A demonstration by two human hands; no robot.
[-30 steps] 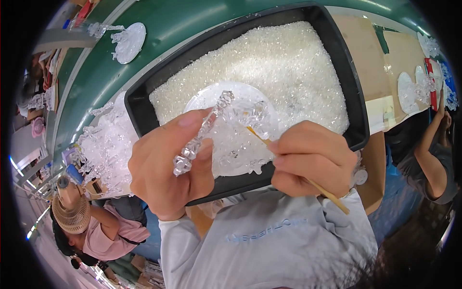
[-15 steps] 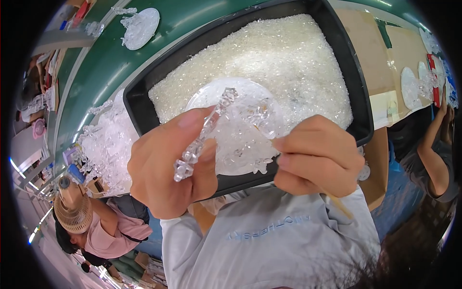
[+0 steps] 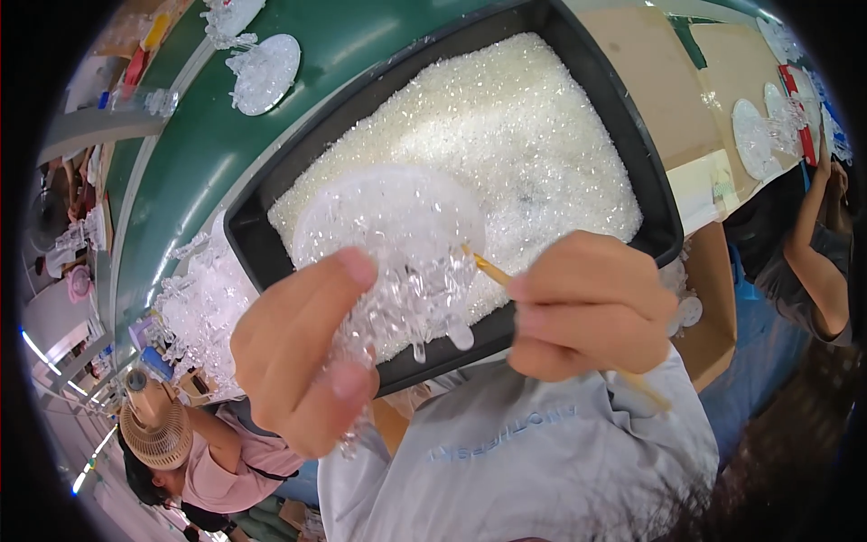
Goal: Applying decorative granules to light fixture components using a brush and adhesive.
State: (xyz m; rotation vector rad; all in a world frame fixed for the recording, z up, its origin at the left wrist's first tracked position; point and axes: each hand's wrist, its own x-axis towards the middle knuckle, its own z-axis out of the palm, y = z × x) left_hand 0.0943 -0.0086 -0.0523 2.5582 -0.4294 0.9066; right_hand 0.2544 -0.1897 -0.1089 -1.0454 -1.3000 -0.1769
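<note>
My left hand [image 3: 307, 343] grips a clear plastic ornament [image 3: 406, 289] with beaded, faceted parts and a round disc base [image 3: 388, 203] turned to the far side. In my right hand [image 3: 596, 307], fingers pinched, is a thin wooden-handled brush [image 3: 492, 268]; its yellowish tip touches or almost touches the ornament's right side, which I cannot tell apart. Both hands are above the near part of a black tray [image 3: 664, 208] filled with small clear glittering granules [image 3: 506, 117].
Finished-looking clear ornaments [image 3: 266, 77] lie on the green table [image 3: 212, 135]. A heap of clear pieces [image 3: 203, 303] is left of the tray. Cardboard [image 3: 623, 81] and more discs [image 3: 754, 135] lie to the right. Two people sit nearby, and a fan [image 3: 155, 425] stands at left.
My left hand has tilted and turned the ornament, so its disc now shows farther left and its hanging parts face nearer. The brush tip has come into plainer sight. The whole view has shifted slightly.
</note>
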